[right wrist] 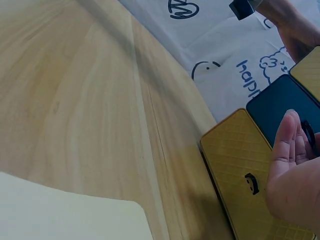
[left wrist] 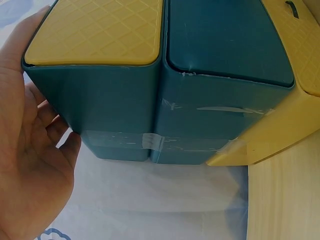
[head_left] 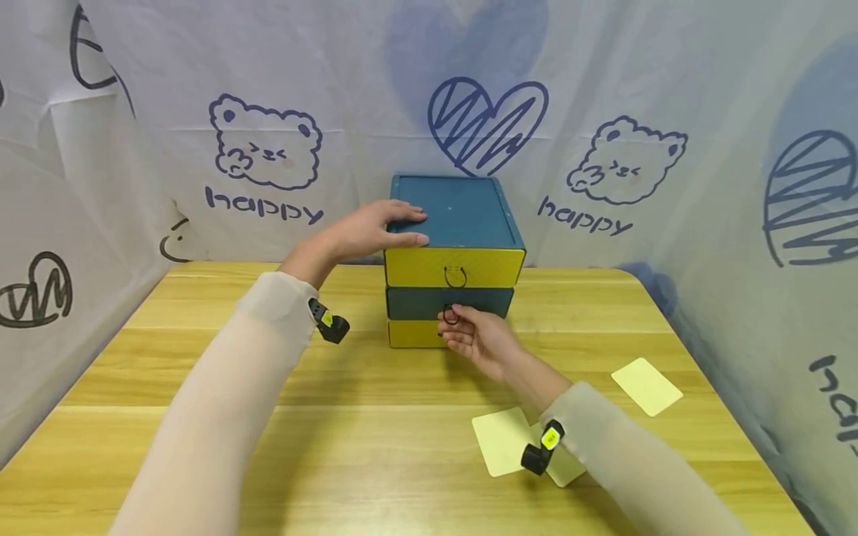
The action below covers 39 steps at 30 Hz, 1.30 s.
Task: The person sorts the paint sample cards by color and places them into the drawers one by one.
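A small three-tier drawer box (head_left: 456, 212) stands at the back of the table, its top blue-green and its drawer fronts yellow, dark teal and yellow from top to bottom. My left hand (head_left: 372, 229) rests on the left side of its top; the left wrist view shows the fingers lying along that edge. At the dark middle drawer (head_left: 415, 303), my right hand (head_left: 479, 339) pinches the black loop handle (head_left: 450, 316) between thumb and forefinger. All three drawers look closed. The lowest yellow drawer (right wrist: 230, 150) is partly hidden behind the right hand.
Pale yellow cards lie on the wooden table (head_left: 375, 447): one card (head_left: 646, 386) at the right, another card (head_left: 499, 441) nearer the front, overlapping a third under the right wrist. A white cloth (head_left: 375, 89) with drawings hangs behind and beside the table.
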Tool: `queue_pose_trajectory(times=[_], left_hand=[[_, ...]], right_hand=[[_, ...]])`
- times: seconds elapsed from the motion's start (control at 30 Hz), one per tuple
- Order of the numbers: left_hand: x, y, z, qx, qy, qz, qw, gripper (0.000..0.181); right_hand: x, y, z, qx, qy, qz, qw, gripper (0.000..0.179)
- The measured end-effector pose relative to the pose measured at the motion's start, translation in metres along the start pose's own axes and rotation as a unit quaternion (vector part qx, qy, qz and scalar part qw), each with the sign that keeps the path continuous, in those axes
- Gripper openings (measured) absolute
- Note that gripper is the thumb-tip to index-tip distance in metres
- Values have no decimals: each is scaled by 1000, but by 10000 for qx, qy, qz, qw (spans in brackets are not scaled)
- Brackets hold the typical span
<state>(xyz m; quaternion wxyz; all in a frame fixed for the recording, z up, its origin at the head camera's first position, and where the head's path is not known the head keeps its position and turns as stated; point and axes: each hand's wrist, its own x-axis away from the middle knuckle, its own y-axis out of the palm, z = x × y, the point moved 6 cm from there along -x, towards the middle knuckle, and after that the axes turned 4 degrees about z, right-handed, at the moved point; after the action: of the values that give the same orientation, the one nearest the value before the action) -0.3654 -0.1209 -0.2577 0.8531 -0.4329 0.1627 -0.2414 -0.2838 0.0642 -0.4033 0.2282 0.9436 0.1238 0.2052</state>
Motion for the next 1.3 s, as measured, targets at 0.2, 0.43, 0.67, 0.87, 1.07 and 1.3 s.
queue_pose_trajectory(times=[0.2,0.43,0.67,0.87,1.07,1.3], left_hand=[[1,2,-2,0,-18,17,10000,65],[2,1,-2,99,-29,-17,9999,65],[0,0,-2,99,-8,-33,9999,65],[-1,-1,-2,83,-12,-76,9999,65],[-2,-2,-2,54,35,-83,9999,64],[-2,-2,-4,40,57,-90,9999,64]], right_hand=[[7,-11,6,22,-30,295,9996,32],[10,-29,25,517,225,764,9955,30],[-1,-25,40,473,718,892,9923,35],[-10,-18,43,169,758,1070,9912,29],[-14,-16,45,-125,718,1257,9894,24],[-6,-16,50,-261,883,1187,9887,26]])
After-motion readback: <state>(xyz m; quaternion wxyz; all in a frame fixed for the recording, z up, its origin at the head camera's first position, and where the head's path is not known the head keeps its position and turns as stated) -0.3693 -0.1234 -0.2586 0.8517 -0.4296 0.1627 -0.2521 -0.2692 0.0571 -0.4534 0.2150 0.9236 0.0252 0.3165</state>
